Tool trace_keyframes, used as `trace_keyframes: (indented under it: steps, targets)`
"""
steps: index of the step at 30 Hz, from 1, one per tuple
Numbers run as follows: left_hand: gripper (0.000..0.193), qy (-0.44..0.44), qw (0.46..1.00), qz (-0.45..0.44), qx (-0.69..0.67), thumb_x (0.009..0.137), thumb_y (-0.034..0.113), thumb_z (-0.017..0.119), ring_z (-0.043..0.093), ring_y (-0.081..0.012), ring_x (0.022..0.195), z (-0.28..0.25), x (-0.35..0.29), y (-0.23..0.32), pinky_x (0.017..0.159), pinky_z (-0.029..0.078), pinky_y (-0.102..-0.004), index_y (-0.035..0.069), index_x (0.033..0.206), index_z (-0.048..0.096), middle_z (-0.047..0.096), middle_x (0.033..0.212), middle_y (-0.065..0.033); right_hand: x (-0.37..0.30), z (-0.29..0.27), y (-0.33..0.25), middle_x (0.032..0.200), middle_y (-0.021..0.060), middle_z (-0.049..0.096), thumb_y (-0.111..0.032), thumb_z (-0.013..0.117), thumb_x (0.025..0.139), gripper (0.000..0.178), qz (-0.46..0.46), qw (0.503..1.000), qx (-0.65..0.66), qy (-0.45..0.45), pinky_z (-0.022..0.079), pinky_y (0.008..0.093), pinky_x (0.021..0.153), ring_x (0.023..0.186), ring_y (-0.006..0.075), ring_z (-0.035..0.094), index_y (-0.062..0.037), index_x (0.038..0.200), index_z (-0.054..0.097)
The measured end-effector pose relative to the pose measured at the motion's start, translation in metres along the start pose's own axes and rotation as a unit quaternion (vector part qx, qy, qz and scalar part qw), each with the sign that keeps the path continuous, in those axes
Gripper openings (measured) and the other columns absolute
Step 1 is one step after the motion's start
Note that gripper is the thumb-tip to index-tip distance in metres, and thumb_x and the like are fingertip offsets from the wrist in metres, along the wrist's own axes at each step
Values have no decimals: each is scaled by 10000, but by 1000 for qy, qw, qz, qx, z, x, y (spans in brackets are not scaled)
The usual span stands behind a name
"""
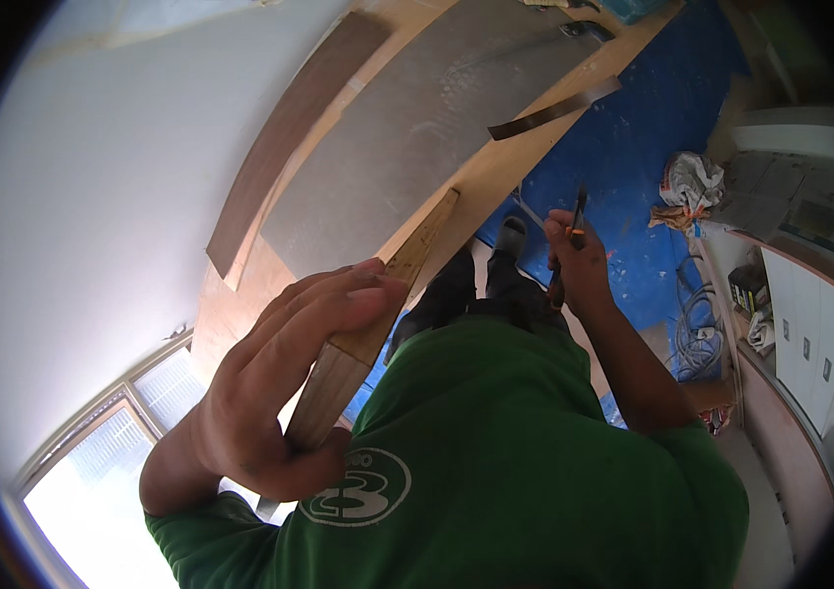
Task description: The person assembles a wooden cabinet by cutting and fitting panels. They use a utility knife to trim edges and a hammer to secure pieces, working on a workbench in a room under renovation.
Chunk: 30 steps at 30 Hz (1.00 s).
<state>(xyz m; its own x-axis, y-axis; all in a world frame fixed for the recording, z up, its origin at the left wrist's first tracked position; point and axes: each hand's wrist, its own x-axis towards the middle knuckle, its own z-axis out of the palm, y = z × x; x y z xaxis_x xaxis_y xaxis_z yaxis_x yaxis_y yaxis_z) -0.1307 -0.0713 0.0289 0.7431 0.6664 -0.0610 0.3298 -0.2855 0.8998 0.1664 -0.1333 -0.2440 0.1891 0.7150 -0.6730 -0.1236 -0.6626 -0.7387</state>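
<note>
Left hand [250, 398]: thumb and fingers clamped on tapered wood piece [363, 344], which lies on near side of grey sheet [377, 137], narrow tip toward it; tip contact cannot be told. Right hand [584, 267], well apart from left: closed around black-and-orange hand tool [576, 234], right of grey sheet. Plywood [240, 314] under sheet; long brown strip [289, 147] left of it, short dark strip [549, 115] right. Farther right of sheet: blue floor covering [623, 157], crumpled bag [694, 182], coiled cable [697, 339].
</note>
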Motion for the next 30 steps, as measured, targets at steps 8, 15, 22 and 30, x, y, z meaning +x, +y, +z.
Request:
trace_keyframes:
  steps: [8,15,22,30]
  targets:
    - [959,-36,999,23,10,530,87,702,531,-467,1324,16,11,6,1139,396,-563,-113,1431,440,567,1377,-300,36,-57,105,778,25,604,-239,688,979,242,95,995,-5,0,501,301,610,672,142,601,-41,1083,597]
    - [950,-50,993,98,-32,576,235,785,515,-470,1314,26,35,-3,1133,373,-569,-73,1411,452,553,1335,-292,26,-54,115,727,78,642,-310,626,1014,267,147,978,-93,-115,511,339,589,612,184,629,-72,1112,553]
    - [730,-39,974,161,-155,671,391,784,603,-425,1220,43,51,-37,1098,410,-527,-58,1225,626,672,1115,-237,17,-56,118,752,53,637,-308,650,978,256,155,974,-107,-127,503,340,590,616,155,613,-67,1044,594]
    - [588,-65,947,162,-270,660,373,829,682,-272,869,52,67,-58,754,535,-343,-60,1023,666,684,965,-159,-14,-30,99,680,44,610,-233,685,971,195,101,978,-104,-147,498,318,556,580,141,598,-60,1027,612]
